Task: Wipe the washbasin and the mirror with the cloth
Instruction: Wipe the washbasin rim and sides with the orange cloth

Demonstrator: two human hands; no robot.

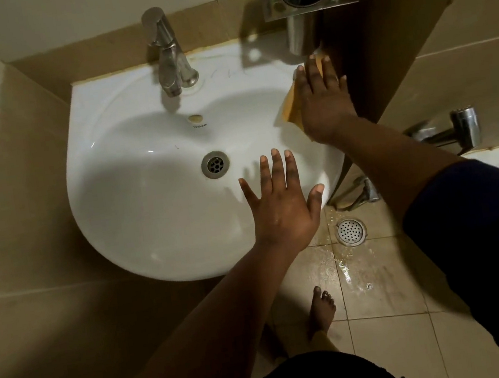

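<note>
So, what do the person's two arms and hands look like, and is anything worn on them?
Both hands are bare: no gloves, rings or watch show on the left hand or the right hand. The left forearm is uncovered as far as the picture shows. On the right arm a dark navy blue fabric sleeve covers the upper part, and the forearm below it is bare.

Head view, looking steeply down, close over washbasin [122, 206].

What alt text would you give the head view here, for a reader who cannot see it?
Seen from above, a person's right hand presses a yellow cloth flat on the right rim of a white washbasin, while the left hand rests open, fingers spread, on the front rim. A metal tap stands at the back, and the tiled floor by a floor drain looks wet.
</note>
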